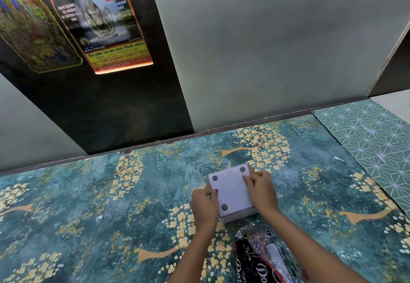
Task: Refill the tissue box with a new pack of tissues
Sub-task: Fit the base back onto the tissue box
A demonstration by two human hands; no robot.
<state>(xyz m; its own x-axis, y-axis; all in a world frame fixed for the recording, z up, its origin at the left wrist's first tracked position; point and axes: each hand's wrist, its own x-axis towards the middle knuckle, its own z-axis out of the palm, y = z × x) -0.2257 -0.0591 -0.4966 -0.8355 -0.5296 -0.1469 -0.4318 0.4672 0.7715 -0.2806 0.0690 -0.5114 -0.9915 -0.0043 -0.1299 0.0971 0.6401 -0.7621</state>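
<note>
Tissue box (231,190), white, sits upside down on the counter (88,194) approx mid-width, a bit nearer the back edge than the front; base faces up w/ three dark round feet showing, the fourth is under the right hand. Left hand (203,206) grips the box's left side, fingers (214,192) curled over the base edge, red nails visible. Right hand (261,190) clamps the right side, fingers lying on the base near the far right corner. Both hands closed on the box.

Tissue pack (264,258), black and red plastic wrap w/ white lettering, lies just in front of the box toward the front edge, under the right forearm, partly cut off by the frame; touching the box or not, can't tell.

Counter has a teal cover w/ yellow blossom print; a green geometric-pattern mat (372,140) overlaps the right end. Behind the back edge: grey wall, dark panel w/ two posters (99,20). Nothing else near the box.
</note>
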